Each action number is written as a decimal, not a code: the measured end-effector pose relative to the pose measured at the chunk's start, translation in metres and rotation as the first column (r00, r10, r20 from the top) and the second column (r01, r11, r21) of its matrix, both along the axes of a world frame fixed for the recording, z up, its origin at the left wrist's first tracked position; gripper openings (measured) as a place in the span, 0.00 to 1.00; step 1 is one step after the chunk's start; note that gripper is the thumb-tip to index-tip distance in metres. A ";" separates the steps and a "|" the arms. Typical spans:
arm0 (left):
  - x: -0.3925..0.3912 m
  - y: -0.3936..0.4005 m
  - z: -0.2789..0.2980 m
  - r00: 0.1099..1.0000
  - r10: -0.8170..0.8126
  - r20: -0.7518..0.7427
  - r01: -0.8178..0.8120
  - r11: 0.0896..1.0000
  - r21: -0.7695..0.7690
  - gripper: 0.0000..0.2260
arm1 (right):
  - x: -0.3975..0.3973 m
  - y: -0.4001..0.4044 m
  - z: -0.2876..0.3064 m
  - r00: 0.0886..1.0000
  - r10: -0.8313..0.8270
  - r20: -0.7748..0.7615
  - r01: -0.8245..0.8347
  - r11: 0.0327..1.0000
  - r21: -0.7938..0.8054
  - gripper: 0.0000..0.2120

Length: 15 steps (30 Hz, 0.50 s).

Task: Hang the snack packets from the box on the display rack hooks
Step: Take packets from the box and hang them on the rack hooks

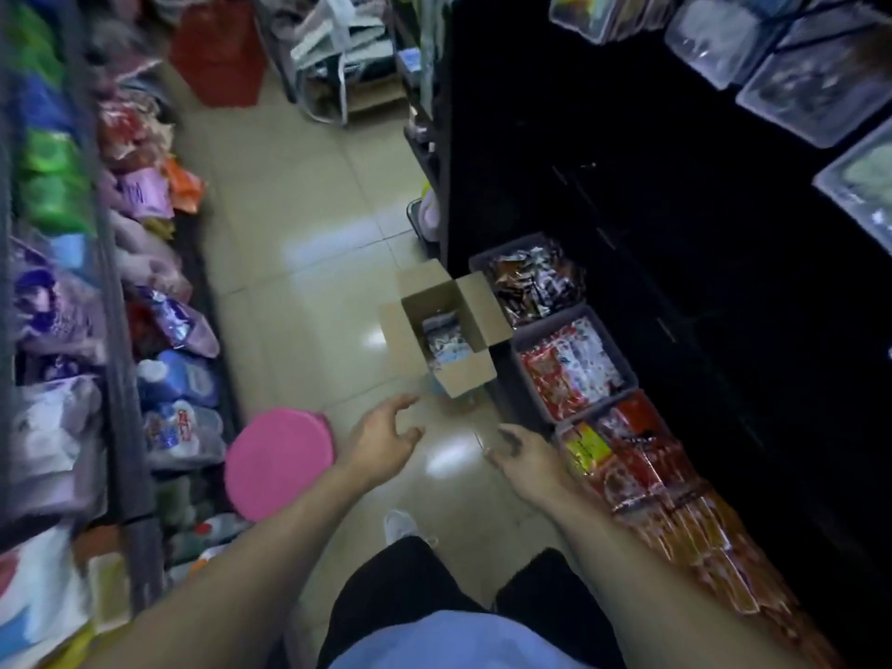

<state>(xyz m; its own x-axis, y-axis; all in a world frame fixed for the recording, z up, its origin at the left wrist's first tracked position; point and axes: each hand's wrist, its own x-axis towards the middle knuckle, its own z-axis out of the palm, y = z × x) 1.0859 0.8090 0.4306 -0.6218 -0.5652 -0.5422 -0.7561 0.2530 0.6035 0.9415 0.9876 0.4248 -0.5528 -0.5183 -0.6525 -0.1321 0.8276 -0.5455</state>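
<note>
Open cardboard box point(446, 325) holds snack packets point(441, 338); both hands, loosely spread, hold nothing.

Both my arms stretched forward and down, bare forearms, both short of the box point(446, 325). Left hand point(381, 439) nearer the box's front flap, fingers loosely spread and slightly curled, holding nothing. Right hand point(523, 453) further back from the box, fingers relaxed, pointing left, also holding nothing.

box point(470, 374): open, on floor | snack packets point(441, 338): inside
</note>
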 end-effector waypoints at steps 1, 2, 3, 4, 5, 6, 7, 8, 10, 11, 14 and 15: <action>-0.006 -0.014 -0.005 1.000 -0.006 0.013 0.006 1.000 -0.006 0.22 | -0.005 -0.016 -0.008 1.000 0.015 0.012 -0.015 1.000 0.016 0.27; -0.012 -0.027 -0.010 1.000 -0.013 0.027 0.013 1.000 -0.013 0.22 | -0.011 -0.032 -0.014 0.999 0.034 0.024 -0.035 0.999 0.036 0.27; -0.018 -0.037 -0.015 0.999 -0.015 0.043 0.015 1.000 -0.011 0.22 | -0.018 -0.048 -0.021 0.998 0.052 0.035 -0.053 0.997 0.048 0.26; -0.024 -0.046 -0.021 0.998 -0.011 0.058 0.012 1.000 -0.006 0.22 | -0.026 -0.064 -0.027 0.997 0.065 0.039 -0.067 0.996 0.060 0.26; -0.030 -0.053 -0.029 0.997 -0.008 0.070 0.008 1.000 -0.001 0.22 | -0.036 -0.082 -0.033 0.996 0.077 0.040 -0.080 0.995 0.064 0.25; -0.035 -0.058 -0.037 0.996 0.000 0.087 -0.001 1.000 0.010 0.22 | -0.047 -0.101 -0.039 0.995 0.088 0.046 -0.091 0.994 0.066 0.24; -0.038 -0.061 -0.044 0.995 0.011 0.101 -0.014 1.000 0.024 0.22 | -0.059 -0.121 -0.047 0.994 0.096 0.050 -0.099 0.993 0.060 0.24; -0.042 -0.063 -0.052 0.993 0.023 0.112 -0.027 0.999 0.038 0.22 | -0.071 -0.140 -0.054 0.993 0.111 0.046 -0.113 0.992 0.055 0.24; -0.048 -0.068 -0.069 0.990 0.050 0.131 -0.059 0.996 0.068 0.22 | -0.095 -0.179 -0.072 0.987 0.159 0.017 -0.160 0.986 0.053 0.24; -0.052 -0.072 -0.079 0.988 0.062 0.142 -0.073 0.994 0.076 0.22 | -0.107 -0.197 -0.085 0.984 0.177 0.005 -0.177 0.983 0.057 0.24; -0.072 -0.090 -0.112 0.985 0.088 0.146 -0.102 0.991 0.089 0.22 | -0.137 -0.238 -0.129 0.975 0.221 -0.018 -0.219 0.972 0.091 0.22; -0.081 -0.098 -0.124 0.986 0.088 0.142 -0.102 0.991 0.092 0.22 | -0.144 -0.247 -0.146 0.973 0.229 -0.021 -0.226 0.968 0.111 0.22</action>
<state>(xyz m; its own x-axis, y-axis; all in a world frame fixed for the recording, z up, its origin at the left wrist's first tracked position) 1.0049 0.7114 0.3063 -0.4834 -0.5579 -0.6746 -0.8514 0.1205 0.5105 0.7972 0.7405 0.2789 -0.4511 -0.5613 -0.6939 -0.3404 0.8269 -0.4476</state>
